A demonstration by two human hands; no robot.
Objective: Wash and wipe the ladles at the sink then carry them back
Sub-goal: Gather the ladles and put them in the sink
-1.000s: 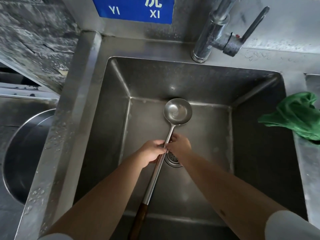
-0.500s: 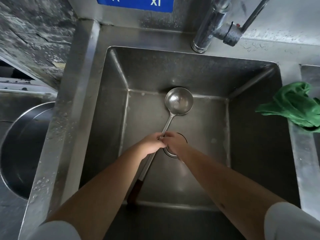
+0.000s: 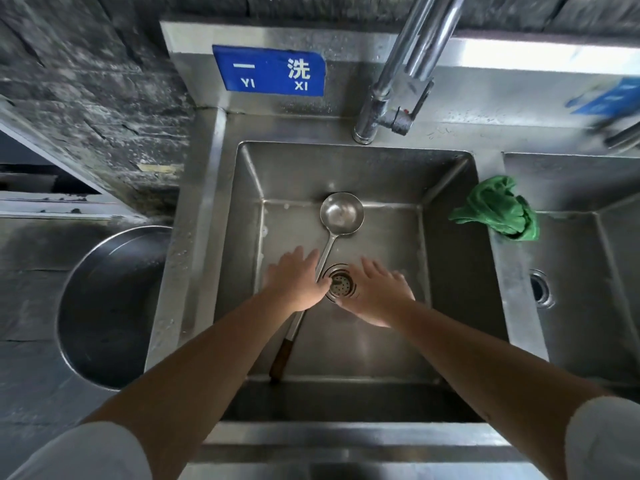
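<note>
Lying flat on the sink (image 3: pixel 450 278) floor: ladle (image 3: pixel 341 213), bowl pointing toward the faucet (image 3: pixel 398 98), wooden end pointing back at the near wall, long axis slanting slightly leftward. Hovering over the shaft, fingers spread, grasping nothing: left hand (image 3: pixel 298 280), nearer. Hanging just right of the drain (image 3: pixel 341 283), likewise released: right hand (image 3: pixel 375 292).

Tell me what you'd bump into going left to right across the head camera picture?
Big round metal basin → left hand → ladle → right hand → green cloth → second sink.
</note>
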